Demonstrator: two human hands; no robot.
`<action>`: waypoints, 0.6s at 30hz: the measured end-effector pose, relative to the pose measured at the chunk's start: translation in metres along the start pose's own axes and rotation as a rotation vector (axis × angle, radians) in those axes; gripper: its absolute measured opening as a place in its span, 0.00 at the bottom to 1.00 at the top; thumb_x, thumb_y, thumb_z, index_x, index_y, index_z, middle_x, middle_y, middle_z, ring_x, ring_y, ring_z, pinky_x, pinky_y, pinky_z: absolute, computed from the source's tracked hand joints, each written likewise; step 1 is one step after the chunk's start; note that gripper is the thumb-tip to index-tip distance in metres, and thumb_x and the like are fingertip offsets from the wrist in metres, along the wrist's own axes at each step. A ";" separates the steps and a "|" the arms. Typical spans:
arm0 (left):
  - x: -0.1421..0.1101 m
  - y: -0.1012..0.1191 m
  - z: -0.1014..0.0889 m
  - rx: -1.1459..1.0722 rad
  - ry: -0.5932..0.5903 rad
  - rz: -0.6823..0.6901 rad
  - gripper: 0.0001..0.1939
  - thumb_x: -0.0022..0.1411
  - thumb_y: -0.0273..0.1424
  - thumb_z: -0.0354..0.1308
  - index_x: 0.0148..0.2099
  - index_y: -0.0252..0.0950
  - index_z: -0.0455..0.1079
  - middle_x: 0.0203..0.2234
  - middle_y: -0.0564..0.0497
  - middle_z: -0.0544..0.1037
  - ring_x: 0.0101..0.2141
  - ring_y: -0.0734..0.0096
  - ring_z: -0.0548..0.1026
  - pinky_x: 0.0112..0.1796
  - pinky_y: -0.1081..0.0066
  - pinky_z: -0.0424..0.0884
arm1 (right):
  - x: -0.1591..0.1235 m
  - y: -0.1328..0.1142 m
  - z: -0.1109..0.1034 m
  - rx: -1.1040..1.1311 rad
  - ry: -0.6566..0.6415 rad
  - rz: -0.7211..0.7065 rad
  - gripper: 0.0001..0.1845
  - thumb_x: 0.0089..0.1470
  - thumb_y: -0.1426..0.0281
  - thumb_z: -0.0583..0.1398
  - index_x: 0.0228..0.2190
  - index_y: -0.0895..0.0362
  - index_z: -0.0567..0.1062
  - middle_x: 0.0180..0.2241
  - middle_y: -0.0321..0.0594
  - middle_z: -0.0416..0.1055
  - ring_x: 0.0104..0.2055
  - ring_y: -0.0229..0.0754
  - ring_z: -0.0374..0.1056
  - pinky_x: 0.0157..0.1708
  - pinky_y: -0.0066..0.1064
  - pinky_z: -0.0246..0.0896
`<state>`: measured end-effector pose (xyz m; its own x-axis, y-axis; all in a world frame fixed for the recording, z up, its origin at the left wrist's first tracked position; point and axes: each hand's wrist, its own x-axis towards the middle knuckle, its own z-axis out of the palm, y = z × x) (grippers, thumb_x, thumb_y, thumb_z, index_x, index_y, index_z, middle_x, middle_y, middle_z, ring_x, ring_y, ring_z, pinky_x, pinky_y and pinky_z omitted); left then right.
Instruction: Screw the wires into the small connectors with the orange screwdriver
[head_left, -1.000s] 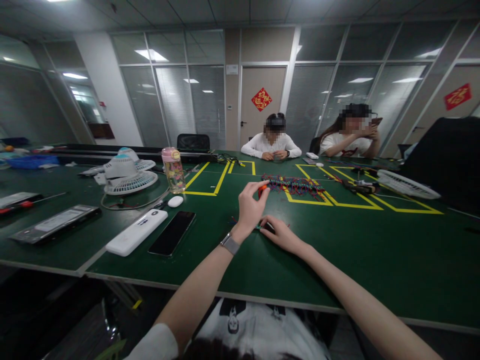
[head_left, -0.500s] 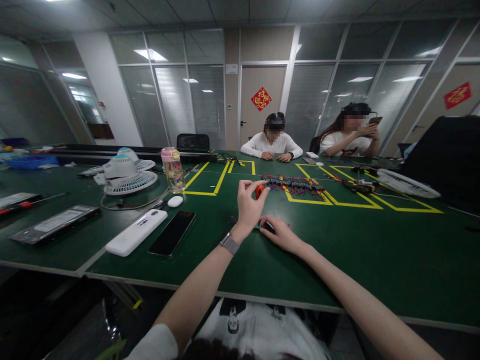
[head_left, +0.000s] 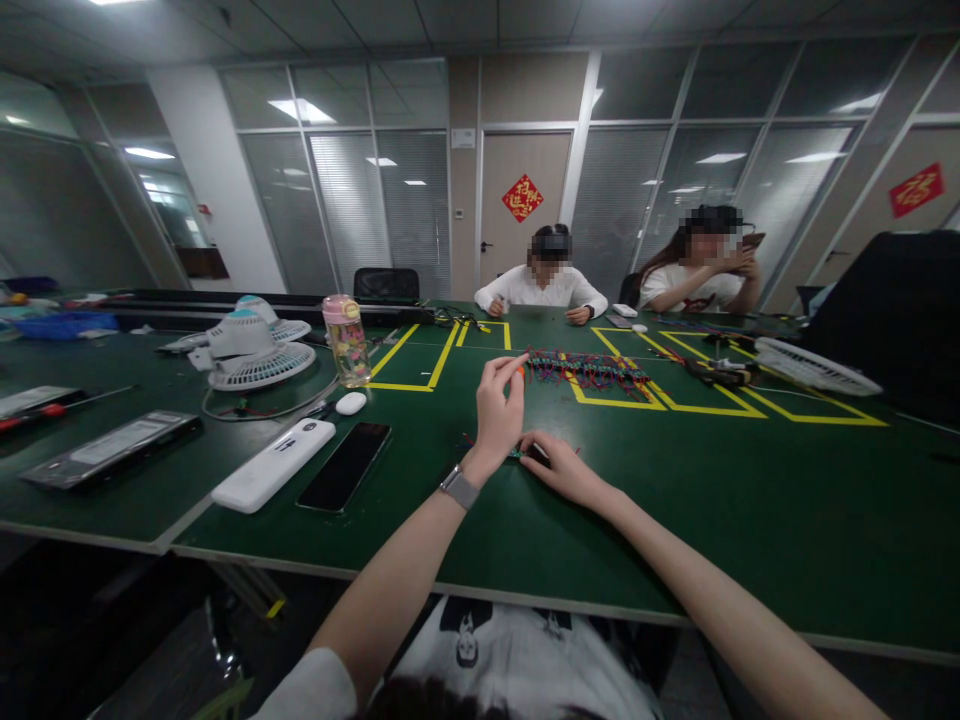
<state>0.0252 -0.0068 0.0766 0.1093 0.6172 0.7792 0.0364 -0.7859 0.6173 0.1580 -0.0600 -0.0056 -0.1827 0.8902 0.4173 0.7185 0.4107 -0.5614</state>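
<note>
My left hand (head_left: 496,410) is raised above the green table (head_left: 675,500), its fingers pinched round a small orange-red object (head_left: 520,373) that is mostly hidden. My right hand (head_left: 559,465) lies low on the table just to the right, fingertips pressed on a small dark part (head_left: 534,453) with thin coloured wires. A grey watch (head_left: 460,487) sits on my left wrist. A row of red and blue wired parts (head_left: 589,368) lies farther back, beyond both hands.
A black phone (head_left: 345,465), white power bank (head_left: 274,462), white mouse (head_left: 350,402), clear bottle (head_left: 346,340) and white fans (head_left: 251,350) lie at left. Two seated people (head_left: 544,285) work across the table. Yellow tape outlines (head_left: 660,400) mark the surface; another fan grille (head_left: 814,368) lies at right.
My left hand's fingers have turned and closed further around the orange-red object, hiding more of it. My right hand has stayed in place. A person opposite has shifted their arms.
</note>
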 end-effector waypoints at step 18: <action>-0.002 0.002 -0.001 0.131 0.021 0.023 0.09 0.60 0.29 0.58 0.43 0.38 0.75 0.36 0.48 0.72 0.39 0.68 0.71 0.44 0.68 0.67 | 0.001 -0.001 0.001 -0.011 0.009 -0.009 0.03 0.54 0.71 0.56 0.34 0.56 0.68 0.39 0.43 0.72 0.41 0.43 0.68 0.42 0.35 0.62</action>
<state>0.0245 -0.0092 0.0764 0.0910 0.5981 0.7962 0.1633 -0.7977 0.5806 0.1563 -0.0594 -0.0052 -0.1827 0.8847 0.4288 0.7240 0.4162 -0.5501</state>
